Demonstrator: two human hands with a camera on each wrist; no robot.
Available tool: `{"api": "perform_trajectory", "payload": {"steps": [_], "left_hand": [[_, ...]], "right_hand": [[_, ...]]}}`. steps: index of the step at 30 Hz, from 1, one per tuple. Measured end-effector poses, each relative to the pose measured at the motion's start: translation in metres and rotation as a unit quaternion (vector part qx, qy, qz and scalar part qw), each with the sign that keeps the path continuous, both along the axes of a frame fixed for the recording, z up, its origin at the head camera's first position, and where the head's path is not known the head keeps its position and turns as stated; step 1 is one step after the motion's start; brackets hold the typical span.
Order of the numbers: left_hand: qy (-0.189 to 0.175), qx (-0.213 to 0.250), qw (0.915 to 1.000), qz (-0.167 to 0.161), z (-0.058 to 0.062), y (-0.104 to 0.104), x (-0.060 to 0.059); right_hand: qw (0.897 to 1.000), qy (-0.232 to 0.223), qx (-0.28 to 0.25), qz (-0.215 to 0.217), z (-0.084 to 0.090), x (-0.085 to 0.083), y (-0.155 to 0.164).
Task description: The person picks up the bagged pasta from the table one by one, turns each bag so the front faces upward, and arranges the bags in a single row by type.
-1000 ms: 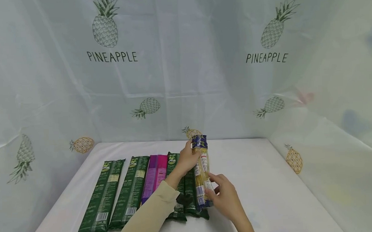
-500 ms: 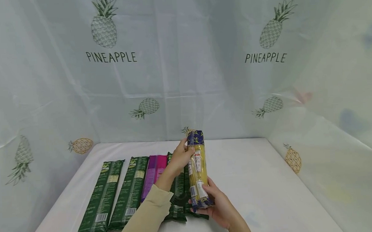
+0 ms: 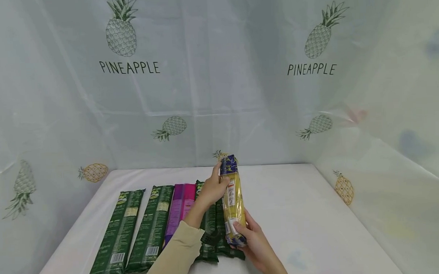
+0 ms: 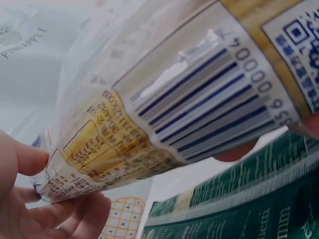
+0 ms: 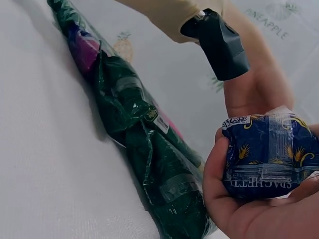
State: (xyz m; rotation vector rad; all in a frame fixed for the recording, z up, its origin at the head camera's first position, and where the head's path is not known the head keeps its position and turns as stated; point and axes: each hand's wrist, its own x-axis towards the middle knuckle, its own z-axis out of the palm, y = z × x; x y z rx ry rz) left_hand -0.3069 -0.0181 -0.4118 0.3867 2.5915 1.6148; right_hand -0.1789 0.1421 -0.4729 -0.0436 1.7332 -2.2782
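Note:
A yellow-and-blue packet of spaghetti (image 3: 234,197) is held above the table, its blue far end raised. My left hand (image 3: 211,189) grips the far end, thumb on top; in the left wrist view its fingers curl under the wrapper. The right hand (image 3: 259,246) holds the near end, thumb on the upper face and fingers beneath. In the right wrist view the blue end of the spaghetti packet (image 5: 269,154) sits in the right palm. A barcode on the packet faces the left wrist camera.
On the white table (image 3: 302,214) lie several green packets (image 3: 115,237) and a purple-and-pink packet (image 3: 176,213) in a row. The rightmost green packet (image 3: 221,225) lies partly beneath the held packet. A pineapple-print curtain (image 3: 229,92) surrounds the table's back and sides.
The spaghetti packet has shifted slightly left and turned about its length. My right hand, earlier at its side with fingertips, now wraps the near end. The left hand still grips the far end.

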Motion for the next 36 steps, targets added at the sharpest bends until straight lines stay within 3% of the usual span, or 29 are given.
{"api": "perform_trajectory", "payload": {"steps": [4,7,12,23,29,36], "left_hand": [[0.044,-0.045,0.9979,0.017,-0.0001,0.0007,-0.0009],[0.065,-0.063,0.9955,0.028,0.0025,0.0014,0.0013],[0.071,-0.048,0.9958,0.031,0.0062,0.0012,0.0068],[0.109,-0.019,0.9936,0.019,0.0029,0.0006,0.0048],[0.091,0.002,0.9957,0.017,-0.0001,-0.0019,0.0029],[0.027,0.052,0.9981,0.021,-0.0018,-0.004,0.0022]], "right_hand": [[0.999,0.017,0.02,-0.019,-0.0008,-0.0008,-0.0018],[0.996,0.04,0.07,-0.042,-0.0003,-0.0017,-0.0034],[0.984,0.067,0.146,-0.073,0.0001,-0.0026,-0.0069],[0.979,0.073,0.166,-0.098,0.0016,-0.0008,-0.0103],[0.987,0.056,0.132,-0.067,0.0044,0.0012,-0.008],[0.996,0.049,0.063,-0.035,0.0071,0.0006,-0.0049]]}}
